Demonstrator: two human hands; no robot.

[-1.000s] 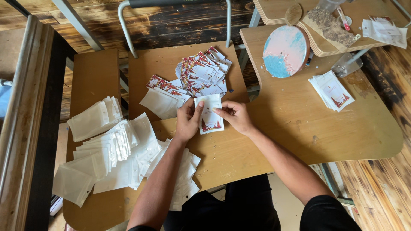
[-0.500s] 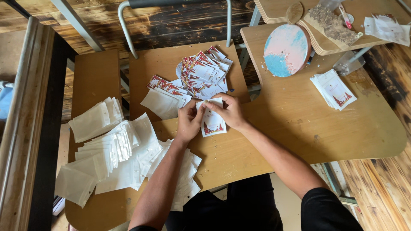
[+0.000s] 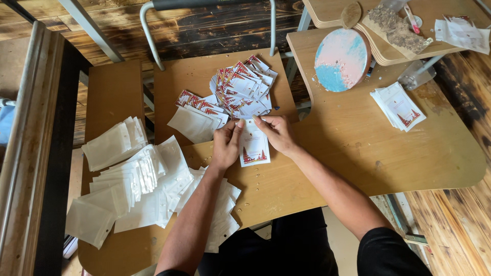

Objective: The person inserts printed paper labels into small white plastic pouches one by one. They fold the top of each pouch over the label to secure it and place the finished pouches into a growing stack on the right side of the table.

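Note:
A white card with small red tree prints (image 3: 254, 144) lies flat on the wooden table (image 3: 337, 168) in front of me. My left hand (image 3: 225, 144) pinches its upper left edge, and my right hand (image 3: 276, 132) grips its top right corner. Just beyond my hands sits a fanned pile of red-and-white printed cards (image 3: 240, 87). A smaller spread of the same cards and a translucent sleeve (image 3: 197, 115) lies to the left of that pile.
Heaps of translucent white sleeves (image 3: 133, 179) cover the table's left part. A stack of finished white cards (image 3: 399, 106) rests at the right. A round pink-and-blue disc (image 3: 341, 59) and stacked wooden boards (image 3: 394, 30) stand at the back right. A metal chair frame (image 3: 153, 30) is behind.
Both hands have stayed on the card; the right hand's fingers have shifted toward its top edge and the card has moved slightly. The piles have not moved.

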